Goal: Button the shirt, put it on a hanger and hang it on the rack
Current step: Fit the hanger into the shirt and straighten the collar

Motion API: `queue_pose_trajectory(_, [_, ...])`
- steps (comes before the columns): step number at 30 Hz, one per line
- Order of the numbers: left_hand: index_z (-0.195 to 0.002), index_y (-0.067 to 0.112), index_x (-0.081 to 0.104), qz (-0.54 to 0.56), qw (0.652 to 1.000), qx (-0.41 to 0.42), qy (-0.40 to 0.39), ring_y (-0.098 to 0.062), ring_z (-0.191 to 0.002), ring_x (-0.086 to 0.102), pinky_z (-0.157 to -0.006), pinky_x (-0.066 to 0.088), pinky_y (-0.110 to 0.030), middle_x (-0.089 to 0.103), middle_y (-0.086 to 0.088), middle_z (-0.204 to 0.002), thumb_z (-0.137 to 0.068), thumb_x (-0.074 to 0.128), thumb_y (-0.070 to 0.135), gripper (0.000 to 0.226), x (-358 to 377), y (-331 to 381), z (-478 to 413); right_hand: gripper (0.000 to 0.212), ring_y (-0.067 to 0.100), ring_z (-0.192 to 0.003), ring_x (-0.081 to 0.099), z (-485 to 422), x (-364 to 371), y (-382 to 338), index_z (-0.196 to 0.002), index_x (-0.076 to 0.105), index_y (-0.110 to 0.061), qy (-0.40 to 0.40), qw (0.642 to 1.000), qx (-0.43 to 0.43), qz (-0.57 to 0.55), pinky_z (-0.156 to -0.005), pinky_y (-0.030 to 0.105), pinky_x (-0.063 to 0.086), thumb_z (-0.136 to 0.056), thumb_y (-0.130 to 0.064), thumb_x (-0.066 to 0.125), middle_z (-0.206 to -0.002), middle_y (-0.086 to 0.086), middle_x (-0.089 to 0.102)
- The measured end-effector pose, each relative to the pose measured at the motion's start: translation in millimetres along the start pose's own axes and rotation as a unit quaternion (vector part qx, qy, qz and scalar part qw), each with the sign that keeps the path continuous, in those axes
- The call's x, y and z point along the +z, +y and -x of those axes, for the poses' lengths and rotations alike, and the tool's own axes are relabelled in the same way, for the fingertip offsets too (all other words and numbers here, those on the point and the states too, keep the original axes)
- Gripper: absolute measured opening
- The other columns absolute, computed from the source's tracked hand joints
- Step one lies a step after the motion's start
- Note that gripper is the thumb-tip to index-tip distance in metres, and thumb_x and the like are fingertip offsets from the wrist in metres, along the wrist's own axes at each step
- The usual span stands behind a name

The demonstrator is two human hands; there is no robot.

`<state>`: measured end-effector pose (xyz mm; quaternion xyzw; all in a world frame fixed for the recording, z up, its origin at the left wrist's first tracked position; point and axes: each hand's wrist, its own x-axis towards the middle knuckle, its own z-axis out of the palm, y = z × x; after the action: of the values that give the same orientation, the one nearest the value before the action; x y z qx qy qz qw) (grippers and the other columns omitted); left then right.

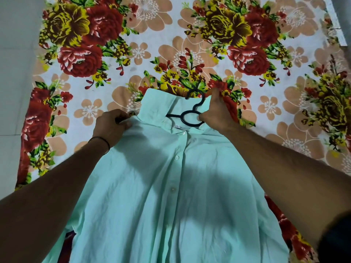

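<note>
Mint shirt (171, 186) is lying buttoned at centre frame on the floral bedsheet (152, 35), collar up-frame. The black hanger (197, 105) is poking from the collar, its hook pointing up-frame. My left hand (112, 126) is pinching the shoulder cloth. My right hand (214, 111), nearer the hook, is clamping the collar.

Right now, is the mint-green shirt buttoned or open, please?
Buttoned: the mint-green shirt is closed in front, pale buttons fastened down its visible placket.
</note>
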<state>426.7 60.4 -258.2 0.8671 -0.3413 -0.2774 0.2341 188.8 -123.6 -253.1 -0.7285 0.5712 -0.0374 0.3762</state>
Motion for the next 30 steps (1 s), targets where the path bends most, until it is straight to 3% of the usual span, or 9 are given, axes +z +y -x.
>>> queue_pose_trajectory(5, [-0.120, 0.012, 0.069, -0.027, 0.998, 0.014, -0.049, -0.033, -0.113, 0.059, -0.090, 0.042, -0.032, 0.067, -0.014, -0.120, -0.084, 0.069, 0.003, 0.037, -2, 2, 2, 0.078, 0.024, -0.093, 0.056, -7, 1, 0, -0.136, 0.033, -0.014, -0.025, 0.992, 0.061, -0.108, -0.054, 0.025, 0.042, -0.075, -0.003, 0.080, -0.098, 0.003, 0.054])
queue_pose_trajectory(7, [-0.119, 0.012, 0.069, -0.009, 0.996, 0.004, -0.084, -0.034, -0.111, 0.059, -0.088, 0.043, -0.034, 0.068, -0.014, -0.115, -0.083, 0.066, 0.001, 0.037, -2, 6, 2, 0.075, 0.024, -0.100, 0.054, -10, 1, -4, -0.135, 0.039, -0.013, -0.036, 0.978, 0.107, -0.178, -0.058, 0.026, 0.041, -0.073, -0.010, 0.082, -0.113, 0.006, 0.054])
queue_pose_trajectory(9, [-0.113, 0.009, 0.072, -0.005, 0.994, 0.011, -0.104, -0.036, -0.108, 0.059, -0.088, 0.046, -0.037, 0.067, -0.013, -0.107, -0.083, 0.064, -0.001, 0.033, -4, 10, 2, 0.078, 0.028, -0.107, 0.059, -10, -1, -8, -0.135, 0.047, -0.006, -0.055, 0.961, 0.141, -0.230, -0.068, 0.031, 0.051, -0.069, -0.018, 0.087, -0.123, 0.010, 0.059])
queue_pose_trajectory(12, [-0.114, 0.006, 0.072, 0.018, 0.998, 0.012, -0.065, -0.036, -0.109, 0.059, -0.094, 0.046, -0.039, 0.066, -0.016, -0.114, -0.085, 0.063, -0.002, 0.032, -9, 10, 4, 0.078, 0.034, -0.108, 0.065, -9, -8, -11, -0.129, 0.055, 0.000, -0.071, 0.947, 0.162, -0.268, -0.087, 0.045, 0.058, -0.065, -0.030, 0.090, -0.123, 0.017, 0.065])
queue_pose_trajectory(16, [-0.101, 0.019, 0.073, 0.135, 0.991, -0.013, -0.007, -0.023, -0.094, 0.062, -0.086, 0.047, -0.030, 0.069, -0.008, -0.098, -0.087, 0.058, -0.001, 0.029, -17, 13, 15, 0.069, 0.030, -0.110, 0.065, 6, -26, -18, -0.127, 0.060, -0.009, -0.053, 0.947, 0.118, -0.294, -0.098, 0.050, 0.054, -0.070, -0.038, 0.086, -0.124, 0.011, 0.067])
queue_pose_trajectory(19, [-0.105, 0.014, 0.074, 0.171, 0.985, 0.006, 0.031, -0.021, -0.097, 0.061, -0.088, 0.046, -0.029, 0.070, -0.005, -0.100, -0.086, 0.055, -0.002, 0.031, -28, 22, 26, 0.037, 0.017, -0.085, 0.071, 27, -45, -30, -0.105, 0.070, -0.014, -0.032, 0.952, 0.055, -0.298, -0.086, 0.045, 0.057, -0.075, -0.033, 0.083, -0.091, 0.003, 0.074])
queue_pose_trajectory(23, [-0.106, 0.011, 0.075, 0.204, 0.976, 0.040, 0.061, -0.021, -0.096, 0.063, -0.088, 0.050, -0.031, 0.072, -0.008, -0.104, -0.085, 0.051, -0.003, 0.035, -60, 40, 50, 0.011, 0.023, -0.100, 0.070, 68, -77, -56, -0.093, 0.074, -0.023, -0.015, 0.960, -0.046, -0.275, -0.099, 0.047, 0.053, -0.083, -0.027, 0.078, -0.100, 0.001, 0.076])
queue_pose_trajectory(26, [-0.098, 0.020, 0.074, 0.229, 0.970, 0.058, 0.054, -0.012, -0.086, 0.062, -0.081, 0.050, -0.027, 0.072, -0.002, -0.095, -0.084, 0.053, 0.003, 0.031, -90, 59, 70, 0.007, 0.018, -0.099, 0.070, 97, -101, -79, -0.094, 0.073, -0.025, 0.017, 0.956, -0.102, -0.275, -0.096, 0.041, 0.054, -0.087, -0.025, 0.075, -0.098, -0.003, 0.075])
queue_pose_trajectory(30, [-0.097, 0.025, 0.070, 0.197, 0.972, 0.119, 0.049, -0.010, -0.083, 0.058, -0.074, 0.044, -0.023, 0.068, 0.002, -0.093, -0.074, 0.056, 0.028, 0.028, -154, 99, 110, 0.013, 0.000, -0.081, 0.066, 149, -147, -128, -0.080, 0.072, -0.038, 0.044, 0.948, -0.154, -0.276, -0.082, 0.028, 0.050, -0.088, -0.028, 0.074, -0.079, -0.021, 0.072])
